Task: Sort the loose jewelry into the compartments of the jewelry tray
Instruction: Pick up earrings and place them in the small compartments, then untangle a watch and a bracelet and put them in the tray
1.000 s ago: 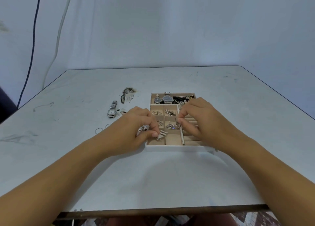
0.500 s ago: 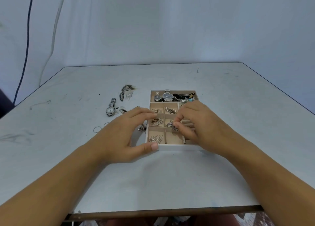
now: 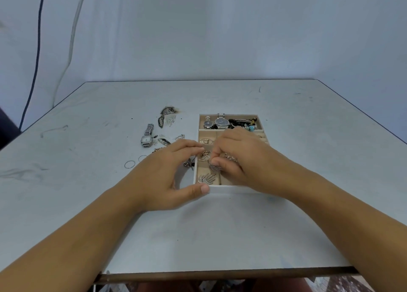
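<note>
The right hand (image 3: 242, 159) pinches a ribbed silver leaf earring (image 3: 217, 166) over the white-rimmed, beige-lined jewelry tray (image 3: 231, 189), the left hand (image 3: 163, 177) bracing its near-left corner with straight fingers and thumb, where a matching silver leaf (image 3: 207, 178) lies in the compartment, and a silver link-band watch (image 3: 147, 138) lies loose to the left.

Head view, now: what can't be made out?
Head view:
Jewelry tray right compartments: covered by the right hand.
Silver piece the right hand pinches: mostly hidden in its grip.
Small items in the middle compartments: too small to identify.
Loose jewelry beside the tray: partly behind the left hand.
</note>
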A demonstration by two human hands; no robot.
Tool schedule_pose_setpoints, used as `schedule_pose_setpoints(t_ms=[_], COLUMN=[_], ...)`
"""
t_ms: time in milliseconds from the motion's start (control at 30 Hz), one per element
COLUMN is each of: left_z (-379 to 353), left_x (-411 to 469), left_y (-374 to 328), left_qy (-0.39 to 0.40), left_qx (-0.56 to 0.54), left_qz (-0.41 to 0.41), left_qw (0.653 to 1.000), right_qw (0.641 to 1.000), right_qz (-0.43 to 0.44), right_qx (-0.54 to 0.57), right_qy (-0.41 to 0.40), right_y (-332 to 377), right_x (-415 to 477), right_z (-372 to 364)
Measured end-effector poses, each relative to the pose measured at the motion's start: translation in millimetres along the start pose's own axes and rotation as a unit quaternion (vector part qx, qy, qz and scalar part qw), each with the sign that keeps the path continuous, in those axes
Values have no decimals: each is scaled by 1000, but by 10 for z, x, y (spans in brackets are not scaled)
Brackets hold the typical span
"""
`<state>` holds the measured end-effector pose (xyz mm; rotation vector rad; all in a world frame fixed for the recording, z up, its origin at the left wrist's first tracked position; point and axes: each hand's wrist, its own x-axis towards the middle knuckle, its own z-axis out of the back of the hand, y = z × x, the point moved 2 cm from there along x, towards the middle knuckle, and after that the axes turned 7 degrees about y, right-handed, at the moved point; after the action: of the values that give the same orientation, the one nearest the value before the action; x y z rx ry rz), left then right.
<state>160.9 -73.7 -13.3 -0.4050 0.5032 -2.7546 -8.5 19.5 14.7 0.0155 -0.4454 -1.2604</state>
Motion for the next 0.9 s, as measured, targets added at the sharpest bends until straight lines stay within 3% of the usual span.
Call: schedule_pose_setpoints(t_ms=[233,433,733,900], left_z=[4,5,10,69], left_x=[-6,-2,-6,-22], left_y=[-5,2,-7,-9], left_qy=[-2,1,-6,-3], left_qx=[0,-2,-1,0], left_qz=[4,8,13,12], left_qw=[1000,1000,1000,1000], right_qw=[999,997,994,993], right_qz=[-22,-40,-79,-88], right_qx=[7,61,43,75], right_qy=[42,26,57,35], right_y=[-23,-12,-47,-65], right_x=[27,52,-17,-102], right_z=[-187,-165,-164,-55])
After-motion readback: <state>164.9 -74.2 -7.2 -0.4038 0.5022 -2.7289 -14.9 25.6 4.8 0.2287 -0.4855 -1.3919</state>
